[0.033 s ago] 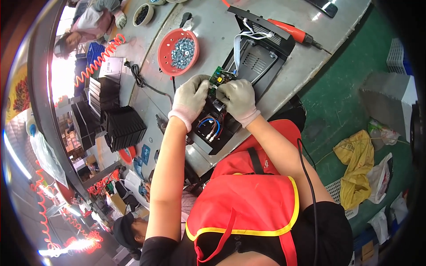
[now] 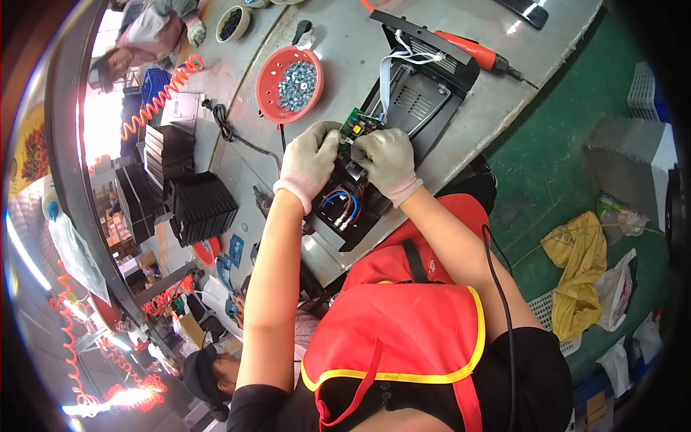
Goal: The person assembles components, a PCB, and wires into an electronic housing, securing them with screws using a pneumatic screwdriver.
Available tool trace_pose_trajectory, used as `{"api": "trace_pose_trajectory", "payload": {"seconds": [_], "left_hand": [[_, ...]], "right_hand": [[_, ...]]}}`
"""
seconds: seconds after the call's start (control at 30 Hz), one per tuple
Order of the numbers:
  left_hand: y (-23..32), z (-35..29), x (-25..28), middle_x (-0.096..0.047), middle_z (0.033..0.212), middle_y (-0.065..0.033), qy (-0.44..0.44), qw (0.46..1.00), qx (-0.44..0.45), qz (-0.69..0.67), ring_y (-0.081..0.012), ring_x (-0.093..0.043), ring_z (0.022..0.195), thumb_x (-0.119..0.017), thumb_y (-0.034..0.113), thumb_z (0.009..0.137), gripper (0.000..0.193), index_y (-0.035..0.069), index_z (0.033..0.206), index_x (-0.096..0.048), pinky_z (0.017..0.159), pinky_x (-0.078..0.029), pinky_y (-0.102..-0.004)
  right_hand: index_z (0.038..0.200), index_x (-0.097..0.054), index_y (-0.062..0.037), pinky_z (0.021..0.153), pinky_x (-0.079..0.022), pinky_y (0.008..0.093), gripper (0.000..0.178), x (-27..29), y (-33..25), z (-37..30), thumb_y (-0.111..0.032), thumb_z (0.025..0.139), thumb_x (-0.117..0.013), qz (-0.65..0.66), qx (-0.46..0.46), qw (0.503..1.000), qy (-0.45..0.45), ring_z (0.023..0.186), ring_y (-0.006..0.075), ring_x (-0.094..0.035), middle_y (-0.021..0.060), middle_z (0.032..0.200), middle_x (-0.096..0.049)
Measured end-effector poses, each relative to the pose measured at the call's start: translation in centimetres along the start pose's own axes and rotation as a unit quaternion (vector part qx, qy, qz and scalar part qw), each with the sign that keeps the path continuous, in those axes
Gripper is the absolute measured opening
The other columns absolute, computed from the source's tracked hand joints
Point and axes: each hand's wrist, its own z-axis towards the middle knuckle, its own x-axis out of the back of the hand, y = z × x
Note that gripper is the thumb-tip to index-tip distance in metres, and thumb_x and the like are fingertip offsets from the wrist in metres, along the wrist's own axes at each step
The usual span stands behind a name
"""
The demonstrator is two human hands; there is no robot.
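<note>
Both my hands wear pale gloves and meet at a small green circuit board [image 2: 354,125] above an open black metal housing [image 2: 425,97]. My left hand [image 2: 309,160] is closed, its thumb and fingers pinching the board's left edge. Beside it, my right hand [image 2: 386,162] has its fingers pinched together at the board's near side; what lies between those fingertips is hidden. White wires [image 2: 385,86] run from the board to the housing's far end panel. Nearer to me, blue and brown wires [image 2: 344,205] with white terminals lie loose in the housing's near end.
A red bowl of metal screws [image 2: 295,86] stands left of the housing. A red power screwdriver [image 2: 479,52] lies beyond it on the right, by the table edge. A black power cord [image 2: 224,124] and stacked black panels [image 2: 201,207] occupy the left. Co-workers sit at the left.
</note>
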Motion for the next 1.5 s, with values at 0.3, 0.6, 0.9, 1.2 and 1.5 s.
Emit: {"api": "trace_pose_trajectory", "payload": {"seconds": [0.3, 0.6, 0.9, 1.2, 1.5], "left_hand": [[0.1, -0.1, 0.0, -0.063, 0.085, -0.0192, 0.003, 1.000, 0.012, -0.018, -0.0310, -0.062, 0.083, -0.046, 0.023, 0.085, 0.029, 0.004, 0.101, -0.062, 0.077, -0.046, -0.0354], [0.3, -0.3, 0.1, -0.063, 0.085, -0.0188, -0.006, 1.000, 0.021, -0.009, -0.0300, -0.062, 0.083, -0.046, 0.023, 0.085, 0.028, 0.005, 0.100, -0.062, 0.077, -0.046, -0.0353], [-1.0, 0.1, -0.3, -0.065, 0.090, -0.0133, -0.040, 0.991, 0.030, -0.127, -0.0180, -0.061, 0.085, -0.047, 0.018, 0.087, 0.028, 0.001, 0.105, -0.060, 0.081, -0.044, -0.0293], [1.1, -5.9, 0.7, -0.060, 0.102, -0.0136, 0.254, 0.954, -0.095, -0.127, -0.0194, -0.058, 0.094, -0.048, 0.001, 0.084, 0.025, -0.003, 0.107, -0.058, 0.087, -0.042, -0.0286], [-0.5, -14.2, -2.4, -0.049, 0.122, -0.0185, 0.307, 0.944, -0.091, -0.081, -0.0269, -0.047, 0.114, -0.051, 0.023, 0.089, 0.036, -0.004, 0.113, -0.052, 0.097, -0.035, -0.0350]], "right_hand": [[0.059, -0.053, -0.0103, 0.055, -0.045, 0.0392, 0.013, 0.6, -0.1, 0.7, -0.014, 0.063, -0.066, -0.058, 0.072, 0.996, 0.004, 0.057, 0.0277, -0.057, 0.0073, 0.057, -0.055], [0.062, -0.055, -0.0095, 0.052, -0.042, 0.0388, 0.010, 0.0, 0.0, 0.4, -0.010, 0.062, -0.064, -0.025, 0.059, 0.998, 0.027, 0.056, 0.0286, -0.055, 0.0075, 0.056, -0.054], [0.081, -0.062, -0.0059, 0.062, -0.046, 0.0368, 0.013, 1.2, -0.8, -2.1, -0.009, 0.068, -0.064, 0.045, -0.035, 0.998, -0.038, 0.072, 0.0276, -0.059, 0.0084, 0.079, -0.059], [0.080, -0.060, -0.0013, 0.061, -0.044, 0.0322, 0.018, 3.7, -3.1, -4.8, -0.019, 0.079, -0.058, 0.298, -0.332, 0.850, -0.282, 0.062, 0.0192, -0.055, 0.0074, 0.065, -0.056], [0.076, -0.059, -0.0031, 0.053, -0.036, 0.0210, 0.019, 2.4, -3.4, -4.6, -0.021, 0.082, -0.059, 0.506, -0.497, 0.651, -0.270, 0.059, 0.0050, -0.045, -0.0031, 0.067, -0.051]]}}
